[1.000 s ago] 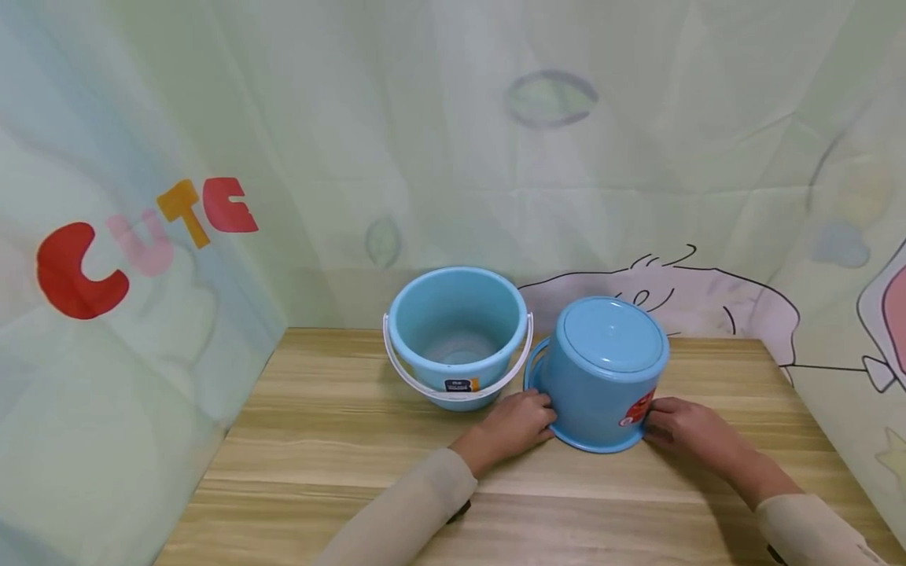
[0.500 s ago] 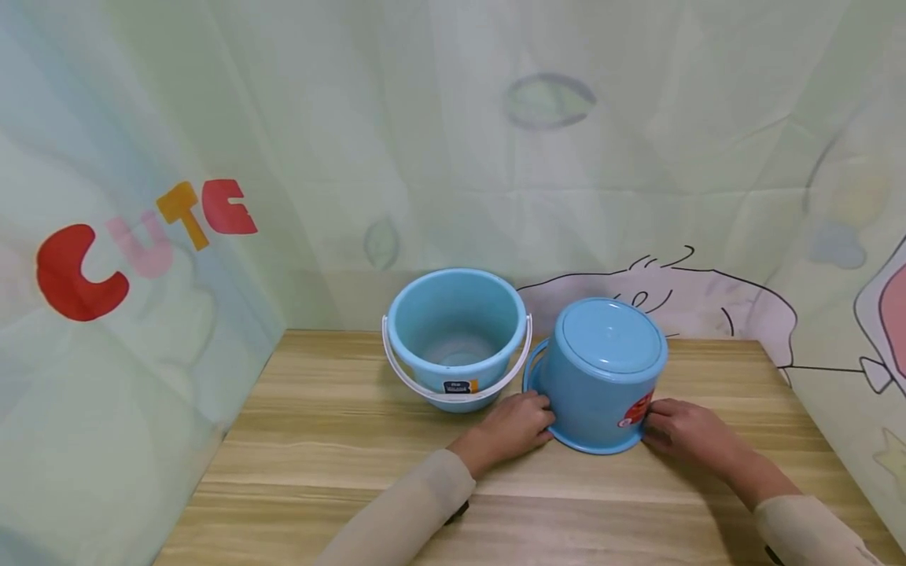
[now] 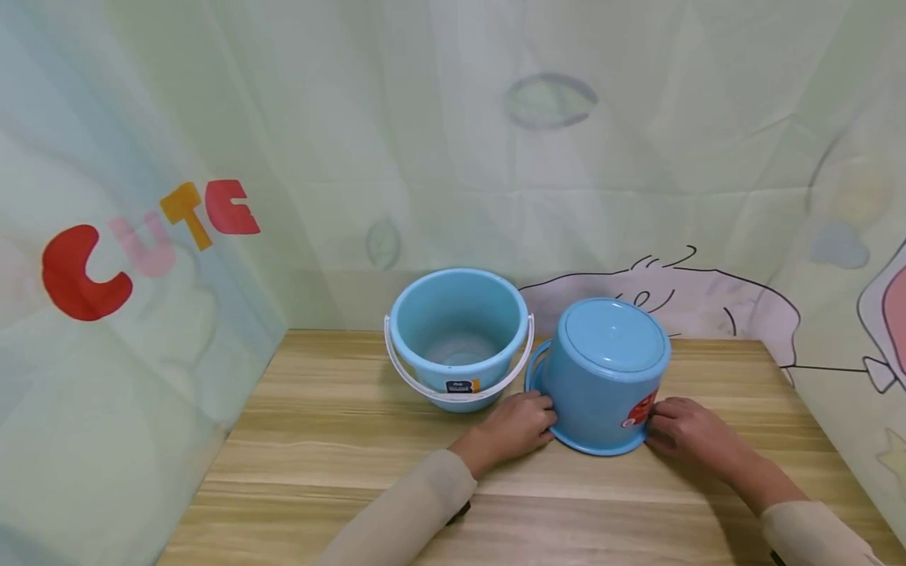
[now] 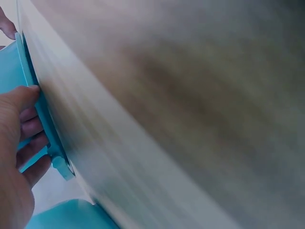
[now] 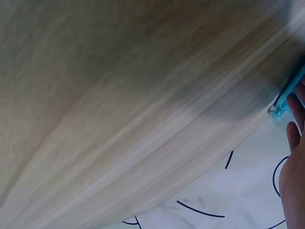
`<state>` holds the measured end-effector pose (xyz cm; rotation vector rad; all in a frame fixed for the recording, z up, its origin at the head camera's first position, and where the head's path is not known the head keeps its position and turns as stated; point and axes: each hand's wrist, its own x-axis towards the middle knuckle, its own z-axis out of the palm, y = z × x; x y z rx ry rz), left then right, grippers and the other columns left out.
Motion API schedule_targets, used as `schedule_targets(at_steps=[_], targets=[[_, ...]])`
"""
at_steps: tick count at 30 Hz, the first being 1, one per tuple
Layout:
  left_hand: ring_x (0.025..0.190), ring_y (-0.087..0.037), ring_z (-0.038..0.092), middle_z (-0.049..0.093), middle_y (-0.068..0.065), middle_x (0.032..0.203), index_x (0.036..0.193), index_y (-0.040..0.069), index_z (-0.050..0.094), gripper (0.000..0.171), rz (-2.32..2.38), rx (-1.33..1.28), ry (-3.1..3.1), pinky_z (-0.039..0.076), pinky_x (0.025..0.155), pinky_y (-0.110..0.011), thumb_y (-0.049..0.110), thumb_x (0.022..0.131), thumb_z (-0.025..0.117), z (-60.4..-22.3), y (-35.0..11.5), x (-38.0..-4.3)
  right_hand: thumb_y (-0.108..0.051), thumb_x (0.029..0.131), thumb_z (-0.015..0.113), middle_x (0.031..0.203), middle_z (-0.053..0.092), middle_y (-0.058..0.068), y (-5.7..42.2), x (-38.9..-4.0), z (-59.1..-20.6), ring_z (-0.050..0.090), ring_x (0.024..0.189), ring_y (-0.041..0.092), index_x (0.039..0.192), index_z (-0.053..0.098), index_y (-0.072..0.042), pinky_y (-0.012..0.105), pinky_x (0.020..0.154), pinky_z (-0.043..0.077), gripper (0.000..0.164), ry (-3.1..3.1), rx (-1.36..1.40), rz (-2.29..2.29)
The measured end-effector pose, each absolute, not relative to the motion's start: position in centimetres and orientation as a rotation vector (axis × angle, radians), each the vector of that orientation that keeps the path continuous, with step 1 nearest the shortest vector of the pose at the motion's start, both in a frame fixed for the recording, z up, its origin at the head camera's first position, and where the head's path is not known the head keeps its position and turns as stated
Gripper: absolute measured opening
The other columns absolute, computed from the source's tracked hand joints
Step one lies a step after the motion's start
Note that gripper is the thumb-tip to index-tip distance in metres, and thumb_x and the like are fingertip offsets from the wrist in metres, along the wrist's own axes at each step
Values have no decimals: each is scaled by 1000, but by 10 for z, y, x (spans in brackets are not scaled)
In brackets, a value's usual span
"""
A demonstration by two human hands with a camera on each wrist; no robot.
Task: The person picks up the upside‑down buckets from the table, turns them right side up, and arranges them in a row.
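Observation:
Upside down on the table, a blue bucket (image 3: 602, 393) shows its round base on top and a red label low on its right side. Its blue handle (image 3: 535, 368) hangs out at the left. My left hand (image 3: 515, 423) grips the bucket's rim from the left; in the left wrist view the thumb and fingers (image 4: 32, 125) lie along rim and wall. From the right my right hand (image 3: 694, 431) holds the rim by its fingertips, partly cut off in the right wrist view. A light blue bucket (image 3: 425, 369) with a white handle (image 3: 425, 391) stands upright just left.
Both buckets are on a wood-grain table (image 3: 318, 456), toward its back edge. A printed cloth backdrop (image 3: 453, 157) with cartoon drawings rises behind the table and along both sides.

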<state>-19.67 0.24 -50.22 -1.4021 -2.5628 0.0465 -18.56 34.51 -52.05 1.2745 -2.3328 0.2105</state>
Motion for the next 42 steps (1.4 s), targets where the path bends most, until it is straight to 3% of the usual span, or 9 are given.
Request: schedule_targets(at_steps=[2,3,4,7,9,17,26,40,42], targets=[[83,-12,58,64,5,90,97,18,79,16,43,-1396,-2562,47,73,-23,33,97,72,-502,2,-196,-38,95,75,94,74,4,346,-186,-522,72,83,21,90,76,-9,42,75,62,29,-2320,1278,224],[83,-12,58,64,5,90,97,18,79,15,41,-1393,-2564,47,73,-23,32,97,72,-502,2,-196,-38,94,75,94,74,4,346,-186,-522,72,84,21,90,76,-9,42,75,63,28,-2321,1276,226],[83,-12,57,64,5,91,97,18,79,15,38,-1390,-2565,47,73,-23,31,97,72,-501,2,-196,-37,94,76,94,74,3,346,-185,-522,72,84,21,90,76,-9,41,75,63,28,-2321,1275,225],[84,-12,58,64,5,92,97,18,78,12,25,-1383,-2563,47,73,-23,28,97,72,-501,3,-196,-25,77,90,95,74,3,346,-184,-521,72,86,21,91,76,-10,40,75,62,24,-2339,1260,222],[83,-12,58,65,5,91,96,18,78,10,14,-1371,-2558,47,71,-23,26,97,72,-502,3,-196,-13,60,94,96,73,2,345,-183,-519,71,88,20,91,77,-11,39,76,62,36,-2360,1248,204],[84,-13,61,66,6,90,91,20,78,6,-16,-1287,-2548,48,76,-27,25,94,75,-502,1,-195,-12,61,92,95,71,2,342,-178,-515,67,95,23,87,73,-12,41,80,62,32,-2393,1209,200],[81,-13,56,62,4,89,87,17,72,7,-177,-1326,-2522,47,71,-22,18,93,75,-499,-2,-193,-4,55,91,97,68,0,341,-171,-513,62,98,26,86,67,-16,43,78,60,41,-2392,1149,283],[88,-15,55,61,2,94,91,16,69,6,-266,-1332,-2459,48,80,-24,11,94,70,-495,1,-189,4,55,93,99,68,1,343,-159,-511,59,98,25,87,66,-16,44,79,58,46,-2465,985,330],[88,-15,56,61,2,94,91,16,69,7,-276,-1330,-2437,48,80,-23,9,93,71,-495,1,-189,-4,71,92,98,68,2,343,-160,-513,59,97,24,87,66,-15,41,79,56,32,-2431,996,351]])
